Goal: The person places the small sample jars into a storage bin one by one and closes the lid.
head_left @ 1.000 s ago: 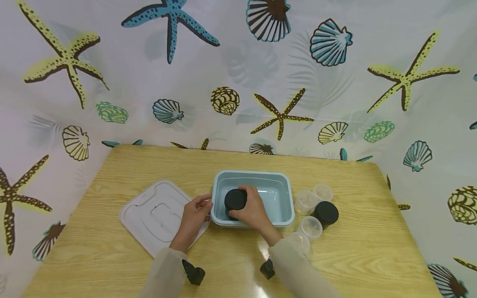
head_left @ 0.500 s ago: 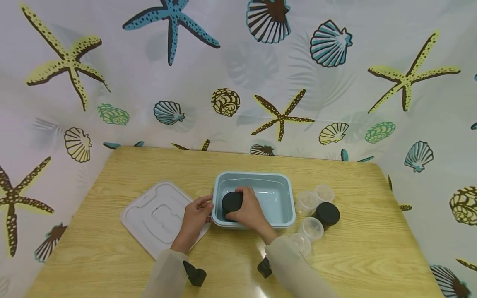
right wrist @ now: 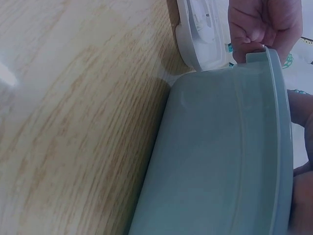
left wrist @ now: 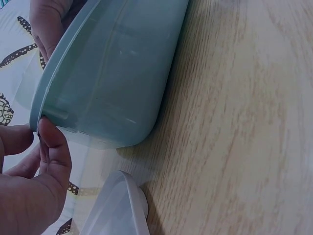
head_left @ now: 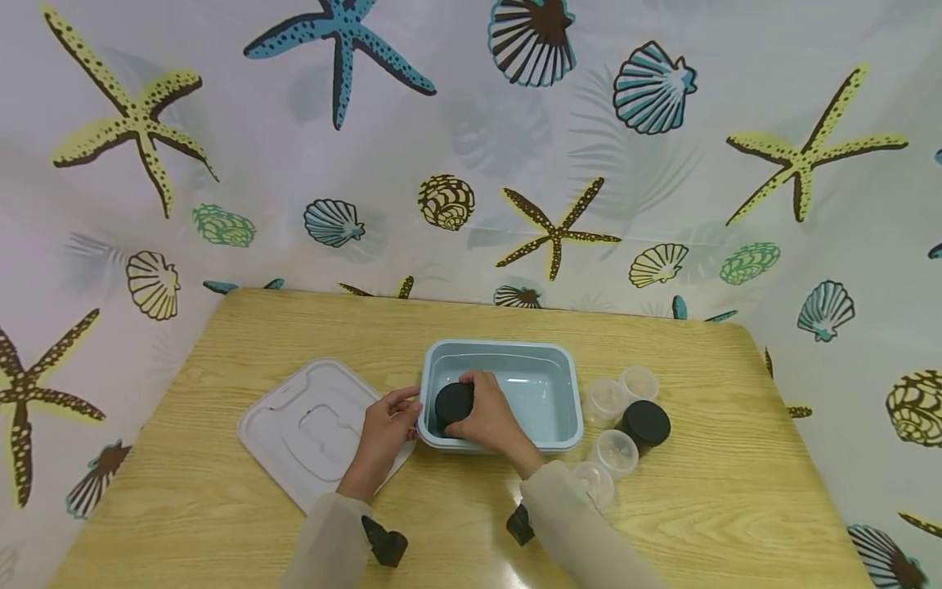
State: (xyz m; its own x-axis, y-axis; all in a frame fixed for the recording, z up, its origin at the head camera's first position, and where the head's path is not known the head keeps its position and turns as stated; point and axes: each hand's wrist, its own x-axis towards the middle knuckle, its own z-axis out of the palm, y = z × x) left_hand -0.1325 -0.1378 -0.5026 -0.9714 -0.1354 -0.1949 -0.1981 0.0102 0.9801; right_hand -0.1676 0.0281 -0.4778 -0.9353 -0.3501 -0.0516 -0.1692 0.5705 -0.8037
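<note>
**Two hands at the blue tub: right on black jar, left on rim**

Head view: right hand (head_left: 489,413) has thumb and fingers curled round the black jar (head_left: 453,404). Jar is inside the blue tub (head_left: 540,401), at the left end, near the front corner. Can't tell if its base touches the tub floor; hand and front wall cover the lower part.

Left hand (head_left: 388,427) is at the tub's left end. Head view alone leaves that grip vague. Left wrist view settles it: thumb and a finger pinch the rim, thumb on one side, fingertip tucked under the lip. Same view has the tub's outer wall, base down on the tabletop (head_left: 736,483).

Right wrist view: mostly the tub's long outer wall. It blocks the jar completely; only part of the right hand shows past the rim. Left hand visible at the far end.

White lid (head_left: 312,433) lies left of the tub, left forearm crossing over its corner. Head view gives its moulded top; wrist views add the raised edge.

Only head view gets the whole right side: four clear cups (head_left: 616,452) grouped beside the tub, second black jar (head_left: 647,422) next to them. Backdrop: shell-and-starfish curtain (head_left: 390,164).
</note>
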